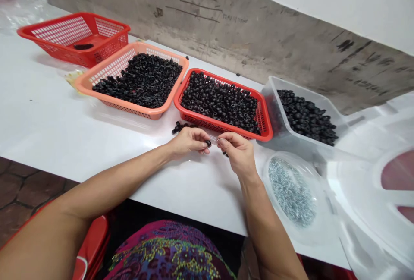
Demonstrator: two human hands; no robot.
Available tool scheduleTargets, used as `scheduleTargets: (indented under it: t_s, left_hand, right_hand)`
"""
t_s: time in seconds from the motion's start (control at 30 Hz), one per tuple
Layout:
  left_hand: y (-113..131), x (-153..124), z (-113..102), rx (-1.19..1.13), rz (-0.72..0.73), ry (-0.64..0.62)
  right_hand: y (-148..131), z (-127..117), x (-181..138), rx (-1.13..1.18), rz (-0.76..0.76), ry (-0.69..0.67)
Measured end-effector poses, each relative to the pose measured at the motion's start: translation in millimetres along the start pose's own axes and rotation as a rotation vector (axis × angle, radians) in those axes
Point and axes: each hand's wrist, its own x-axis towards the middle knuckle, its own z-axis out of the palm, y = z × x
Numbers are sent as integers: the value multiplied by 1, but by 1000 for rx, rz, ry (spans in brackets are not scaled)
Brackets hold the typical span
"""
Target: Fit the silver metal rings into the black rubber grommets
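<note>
Left hand (189, 143): fingertips (203, 143) narrow, pinching one black ring bead (208, 143). Right hand (235, 152): fingers (223, 139) narrow on thin clear strand (213, 139), strand reaching bead. Both hands just in front of red basket (220, 79), plastic mesh, heaped with same rings. Small loose ring cluster (180, 127) beside its front rim. Left of it: salmon mesh basket (106, 73), heaped; then second red mesh basket (74, 23), few rings. Right: one clear plastic tub (274, 99), rings. Front right: one round clear dish (291, 191), tiny grey metal pieces. All on white table (80, 142).
</note>
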Motion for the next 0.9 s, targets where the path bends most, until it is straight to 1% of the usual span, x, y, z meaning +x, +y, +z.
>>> scheduleTargets:
  t_s: [0.03, 0.1, 0.23, 0.4, 0.57, 0.67, 0.73, 0.77, 0.83, 0.9]
  left_hand:
    - [-1, 0, 1, -10, -7, -5]
    - [-1, -1, 2, -29, -13, -18]
    - [-2, -1, 2, -37, -15, -36]
    - [-2, -2, 2, -25, 24, -26]
    - [-2, -3, 3, 21, 37, -57]
    - [-2, -4, 3, 42, 23, -81]
    - [-1, -3, 3, 28, 16, -87]
    - [-1, -3, 3, 13, 17, -78]
    - [0, -2, 2, -26, 19, -35]
    - [2, 0, 0, -62, 10, 16]
  right_hand:
    - [-3, 1, -1, 75, 31, 8]
    - [-6, 4, -3, 148, 57, -1]
    - [-7, 7, -4, 116, 71, -34]
    - [-5, 7, -4, 82, 125, -77]
    - [-7, 11, -3, 173, 200, -155]
    - [-8, 5, 0, 206, 236, -176]
    - [-7, -6, 2, 133, 218, -135]
    - [-6, -12, 4, 60, 202, -104]
    - [-4, -24, 6, -169, 172, -40]
    - [-3, -31, 8, -481, 156, -16]
